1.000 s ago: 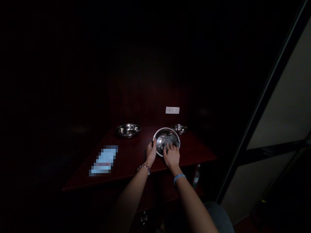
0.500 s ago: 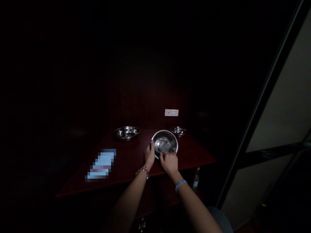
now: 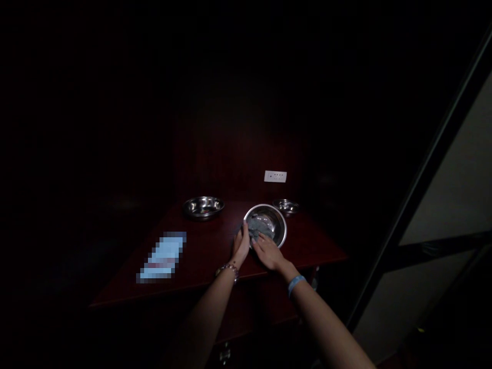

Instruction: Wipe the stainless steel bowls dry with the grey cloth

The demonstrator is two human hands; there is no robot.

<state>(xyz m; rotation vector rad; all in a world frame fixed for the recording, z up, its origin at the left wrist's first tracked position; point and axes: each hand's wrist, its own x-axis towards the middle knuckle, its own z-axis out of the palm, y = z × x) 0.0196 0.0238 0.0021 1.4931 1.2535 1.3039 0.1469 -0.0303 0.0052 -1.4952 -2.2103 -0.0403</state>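
A shiny steel bowl [image 3: 274, 225] stands tilted toward me on the dark red table [image 3: 315, 246]. My left hand [image 3: 241, 245] grips the bowl's left rim, fingers curled on the edge. My right hand [image 3: 266, 251] presses a grey cloth [image 3: 258, 226] against the inside of the bowl near its front-left wall. Its fingers lie fairly flat on the cloth. A bead bracelet is on my left wrist and a blue band on my right.
Another steel bowl [image 3: 203, 206] sits at the back left and a small one [image 3: 286, 206] behind the tilted bowl. A pale blurred card [image 3: 163, 256] lies at the left. A white socket plate [image 3: 275, 176] is on the back panel. The surroundings are very dark.
My right hand has slid the cloth leftward inside the bowl, from the right part to the front-left wall. The left hand stays on the rim.
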